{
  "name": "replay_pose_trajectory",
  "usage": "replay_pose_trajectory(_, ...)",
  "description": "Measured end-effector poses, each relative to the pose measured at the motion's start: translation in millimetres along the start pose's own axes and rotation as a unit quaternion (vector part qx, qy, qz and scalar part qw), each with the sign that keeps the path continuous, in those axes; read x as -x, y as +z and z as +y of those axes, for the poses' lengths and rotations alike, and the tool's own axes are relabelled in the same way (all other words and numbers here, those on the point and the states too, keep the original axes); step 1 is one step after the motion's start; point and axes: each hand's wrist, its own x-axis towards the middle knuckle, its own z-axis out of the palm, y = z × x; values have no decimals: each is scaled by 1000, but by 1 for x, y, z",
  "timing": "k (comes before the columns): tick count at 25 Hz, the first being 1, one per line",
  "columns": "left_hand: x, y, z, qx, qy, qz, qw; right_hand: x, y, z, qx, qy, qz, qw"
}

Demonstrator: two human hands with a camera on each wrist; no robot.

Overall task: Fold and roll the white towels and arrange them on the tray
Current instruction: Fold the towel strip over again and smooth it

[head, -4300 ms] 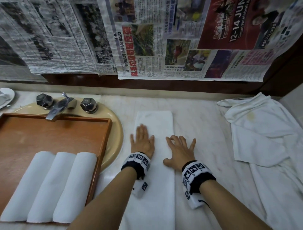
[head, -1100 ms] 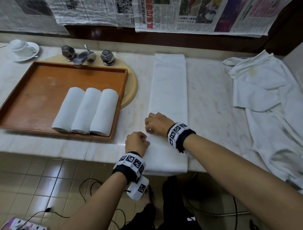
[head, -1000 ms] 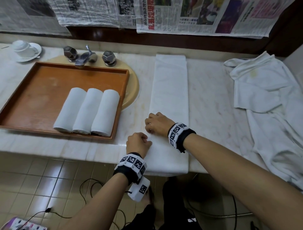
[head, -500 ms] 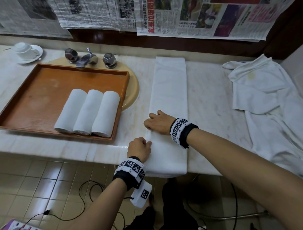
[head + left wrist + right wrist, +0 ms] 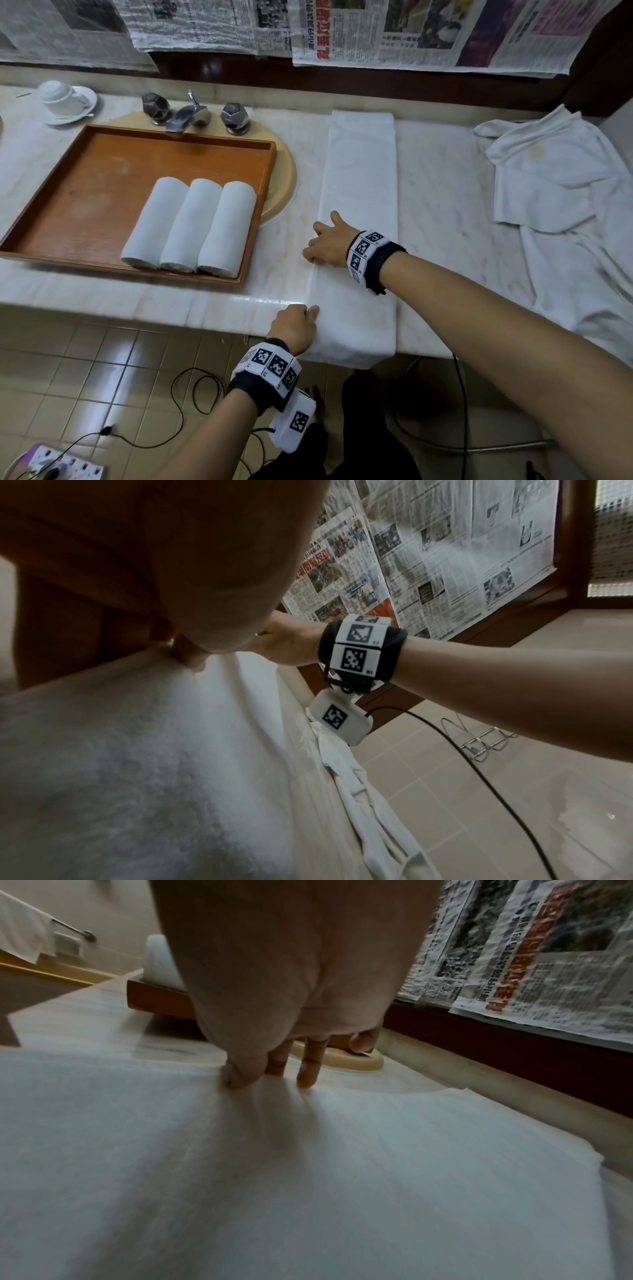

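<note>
Both hands pinch the folded towel's (image 5: pixel 359 192) left edge on the counter (image 5: pixel 445 205) in the head view: left hand (image 5: pixel 294 327) at the counter's lip, right hand (image 5: pixel 325 241) farther up; three rolled towels (image 5: pixel 191 226) fill the tray (image 5: pixel 68 192). Left wrist view: fingers (image 5: pixel 192 664) curl on cloth. Right wrist view: fingertips (image 5: pixel 240 1077) gather the edge.

Long folded towel (image 5: pixel 359 212) lies on marble counter (image 5: pixel 445 192), near end draped over the front edge. Left hand (image 5: pixel 295 325) pinches its left edge at the counter edge; right hand (image 5: pixel 325 241) grips the same edge farther up. Three rolls (image 5: pixel 190 226) sit side by side in tray (image 5: pixel 85 178). Loose cloth pile (image 5: pixel 561 205) at right.
</note>
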Motion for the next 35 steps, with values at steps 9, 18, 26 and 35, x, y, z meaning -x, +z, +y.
replay_pose_trajectory(9, 5, 0, -6, 8, -62, 35, 997, -7, 17, -12, 52, 21, 67, 996)
replay_pose_trajectory(18, 4, -4, -6, 15, -82, 28, 996, -8, 16, -11, 37, 31, 64, 997)
replay_pose_trajectory(26, -2, -12, 2, -81, -85, 68, 991, -11, 24, -13, 23, 42, 102, 994)
replay_pose_trajectory(35, -22, -24, 14, -11, -85, 68, 994, -29, 20, 4, -8, 88, 118, 989)
